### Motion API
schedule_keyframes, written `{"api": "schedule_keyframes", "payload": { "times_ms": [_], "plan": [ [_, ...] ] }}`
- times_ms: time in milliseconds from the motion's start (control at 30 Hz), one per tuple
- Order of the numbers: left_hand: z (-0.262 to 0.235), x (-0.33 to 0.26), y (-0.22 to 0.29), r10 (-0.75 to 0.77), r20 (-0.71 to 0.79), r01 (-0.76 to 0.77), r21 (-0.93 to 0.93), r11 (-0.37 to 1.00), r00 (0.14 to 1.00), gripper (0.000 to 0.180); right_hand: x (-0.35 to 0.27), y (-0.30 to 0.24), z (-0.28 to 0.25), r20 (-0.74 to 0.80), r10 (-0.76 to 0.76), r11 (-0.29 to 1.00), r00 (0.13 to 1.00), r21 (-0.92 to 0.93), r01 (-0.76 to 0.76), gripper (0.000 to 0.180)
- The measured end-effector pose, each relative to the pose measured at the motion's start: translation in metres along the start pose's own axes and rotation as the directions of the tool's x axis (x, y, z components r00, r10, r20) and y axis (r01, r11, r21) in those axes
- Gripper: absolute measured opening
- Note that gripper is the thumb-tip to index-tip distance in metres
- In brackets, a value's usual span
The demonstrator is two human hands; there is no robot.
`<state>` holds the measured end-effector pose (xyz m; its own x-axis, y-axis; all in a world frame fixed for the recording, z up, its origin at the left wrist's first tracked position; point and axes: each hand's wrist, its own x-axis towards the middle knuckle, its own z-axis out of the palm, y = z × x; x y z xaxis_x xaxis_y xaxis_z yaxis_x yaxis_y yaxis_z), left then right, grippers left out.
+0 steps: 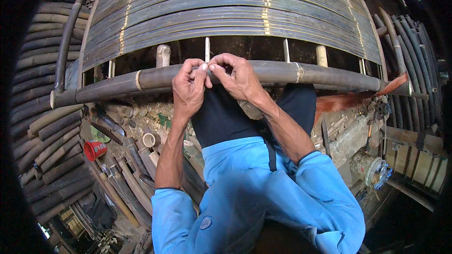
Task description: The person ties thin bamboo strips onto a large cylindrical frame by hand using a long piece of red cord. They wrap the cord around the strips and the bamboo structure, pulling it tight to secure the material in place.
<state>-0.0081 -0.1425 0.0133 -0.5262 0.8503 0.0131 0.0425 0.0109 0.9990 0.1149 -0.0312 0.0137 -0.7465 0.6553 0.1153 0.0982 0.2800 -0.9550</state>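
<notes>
A lashing line is noted at left on the bamboo slat panel, whose slatting is judged well advanced but left short of the front bamboo pole. At a pale strip, the left hand and right hand are drawn into pinches; whether anything is gripped cannot be told. Rightward, two further lashings are seen.

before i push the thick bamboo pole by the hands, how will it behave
Likely stiff: the bamboo pole is thick and woody. It probably won't roll freely, as pale crosspieces appear to meet its far side. Its smooth, faintly shiny skin may feel slippery.
</notes>
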Motion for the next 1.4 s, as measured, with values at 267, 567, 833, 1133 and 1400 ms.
{"api": "schedule_keyframes", "payload": {
  "times_ms": [267, 567, 833, 1133, 1400],
  "plan": [
    [0.003, -0.003, 0.008, 0.391, -0.08, -0.321, 0.434, 0.842, 0.917, 0.014, 0.006, 0.016, -0.006, 0.244, 0.136, 0.813, 0.96, 0.527, -0.249, 0.021],
    [0.001, 0.0, 0.006, 0.628, 0.022, -0.514, 0.597, 0.616, 0.778, 0.016, 0.008, 0.013, -0.01, 0.207, 0.158, 0.918, 0.965, 0.33, -0.221, 0.021],
    [0.004, 0.002, 0.007, 0.342, -0.143, -0.25, 0.439, 0.863, 0.929, 0.01, 0.013, 0.021, -0.007, 0.14, 0.059, 0.958, 0.988, 0.271, -0.095, 0.022],
    [-0.061, 0.023, 0.046, 0.076, 0.209, -0.222, 0.89, 0.399, 0.975, 0.02, 0.035, 0.026, -0.007, -0.024, -0.067, 0.951, 0.997, -0.305, 0.056, 0.024],
    [-0.056, 0.042, 0.116, 0.243, 0.363, -0.19, -0.177, 0.966, 0.9, 0.037, 0.049, 0.041, -0.01, 0.087, 0.041, 0.945, 0.995, -0.326, -0.01, 0.028]
  ]
}}
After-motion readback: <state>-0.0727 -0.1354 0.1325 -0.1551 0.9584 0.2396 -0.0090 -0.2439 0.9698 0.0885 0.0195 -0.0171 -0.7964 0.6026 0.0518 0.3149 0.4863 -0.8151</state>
